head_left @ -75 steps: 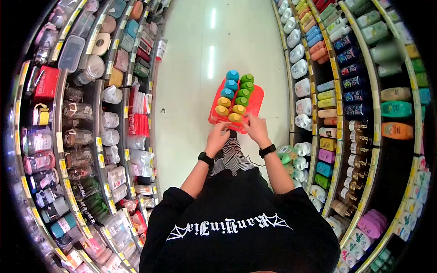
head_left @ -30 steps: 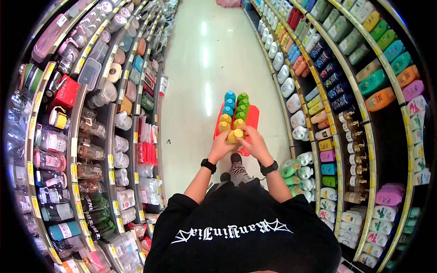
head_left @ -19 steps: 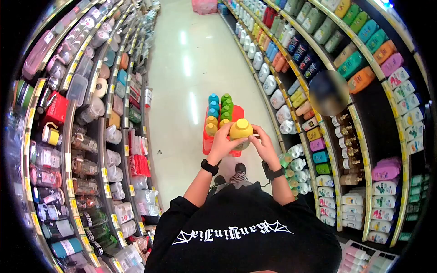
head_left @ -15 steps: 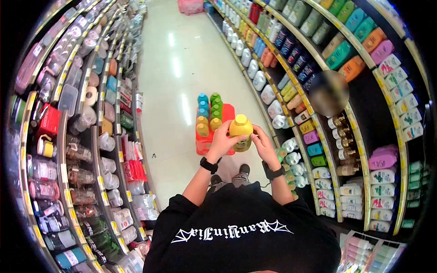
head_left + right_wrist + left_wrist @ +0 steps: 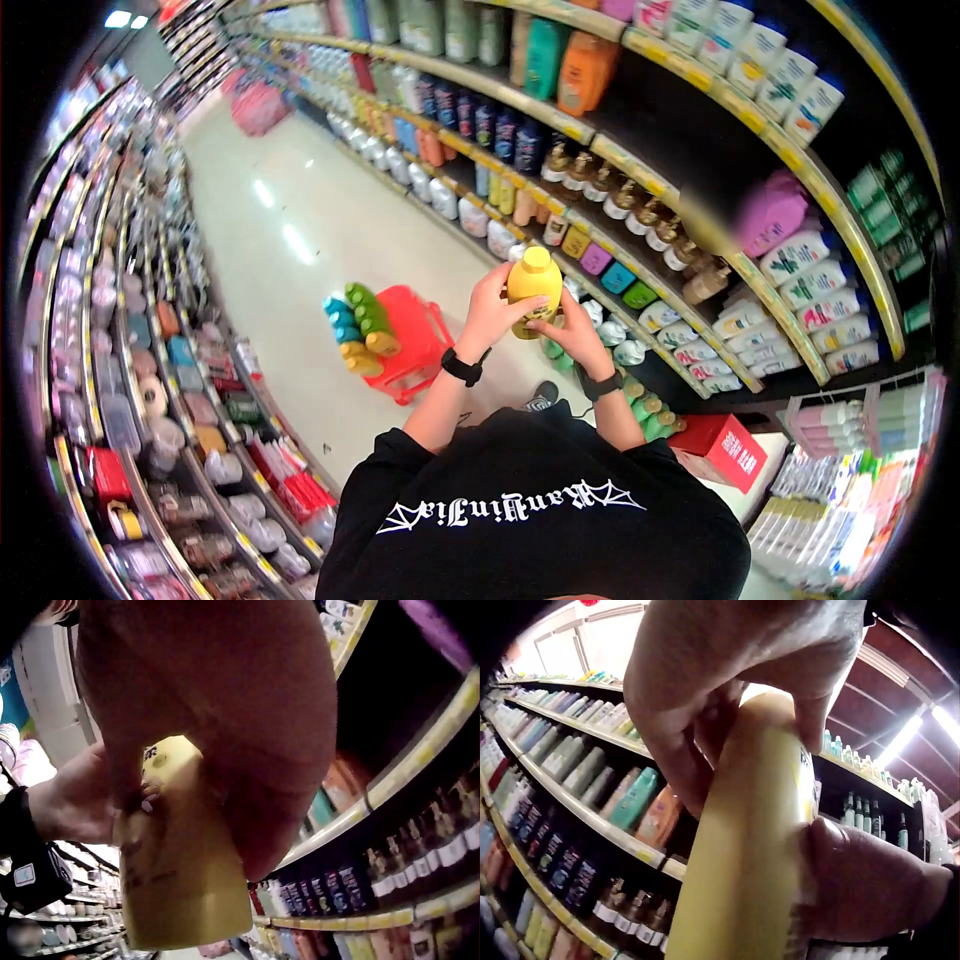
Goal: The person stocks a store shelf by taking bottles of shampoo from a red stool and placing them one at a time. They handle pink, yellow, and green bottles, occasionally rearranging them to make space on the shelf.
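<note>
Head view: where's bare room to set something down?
Shelf: dark gap between orange bottle and purple bottles. Floor: patch between red basket and left-hand red packs. Crowded: basket's side with green bottles and blue bottles; pump bottles in a tight row on the shelf.

Shop aisle; shelves [image 5: 480, 85] of bottles [image 5: 585, 70]

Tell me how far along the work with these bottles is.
Looks done: a yellow bottle is up and clear of the red basket. In hand: left hand and right hand both hold it. To go, if shelving is the aim: placing it, perhaps in the shelf gap beside the orange bottle, then the blue bottles, green bottles and other yellow bottles in the basket.
</note>
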A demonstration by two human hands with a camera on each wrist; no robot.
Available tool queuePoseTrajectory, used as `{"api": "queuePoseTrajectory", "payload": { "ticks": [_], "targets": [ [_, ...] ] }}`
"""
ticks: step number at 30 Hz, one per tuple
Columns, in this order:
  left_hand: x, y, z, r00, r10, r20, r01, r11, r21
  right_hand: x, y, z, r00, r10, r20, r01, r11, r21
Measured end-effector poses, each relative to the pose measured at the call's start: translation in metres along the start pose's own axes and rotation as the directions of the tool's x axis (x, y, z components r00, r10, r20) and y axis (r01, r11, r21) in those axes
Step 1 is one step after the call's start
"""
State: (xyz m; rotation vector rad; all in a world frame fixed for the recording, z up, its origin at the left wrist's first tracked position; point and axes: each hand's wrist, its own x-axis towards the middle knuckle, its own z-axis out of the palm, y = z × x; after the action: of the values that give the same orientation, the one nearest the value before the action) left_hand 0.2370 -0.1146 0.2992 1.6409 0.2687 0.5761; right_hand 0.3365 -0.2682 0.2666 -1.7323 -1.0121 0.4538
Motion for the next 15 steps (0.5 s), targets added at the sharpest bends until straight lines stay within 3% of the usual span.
{"api": "queuePoseTrajectory", "payload": {
  "ticks": [4,6,7,14,15],
  "targets": [
    [0.054,0.001,0.067,0.987,0.122,0.104,-0.127,0.991,0.047,-0.001,0.012,-0.068,0.983,0.040,-0.178,-0.068,0.986,-0.154],
    [0.076,0.010,0.099,0.972,0.163,0.169,-0.178,0.981,0.077,-0.002,0.032,-0.099,0.966,-0.013,-0.260,-0.031,0.986,-0.167],
    [0.086,0.015,0.116,0.968,0.129,0.216,-0.137,0.990,0.024,-0.003,0.036,-0.115,0.956,-0.009,-0.294,-0.044,0.983,-0.176],
    [0.133,0.029,0.222,0.902,0.213,0.375,-0.253,0.966,0.060,-0.019,0.060,-0.209,0.885,-0.010,-0.465,-0.125,0.958,-0.259],
    [0.136,0.028,0.233,0.900,0.176,0.400,-0.211,0.976,0.046,-0.021,0.064,-0.218,0.874,-0.005,-0.486,-0.134,0.959,-0.251]
  ]
}}
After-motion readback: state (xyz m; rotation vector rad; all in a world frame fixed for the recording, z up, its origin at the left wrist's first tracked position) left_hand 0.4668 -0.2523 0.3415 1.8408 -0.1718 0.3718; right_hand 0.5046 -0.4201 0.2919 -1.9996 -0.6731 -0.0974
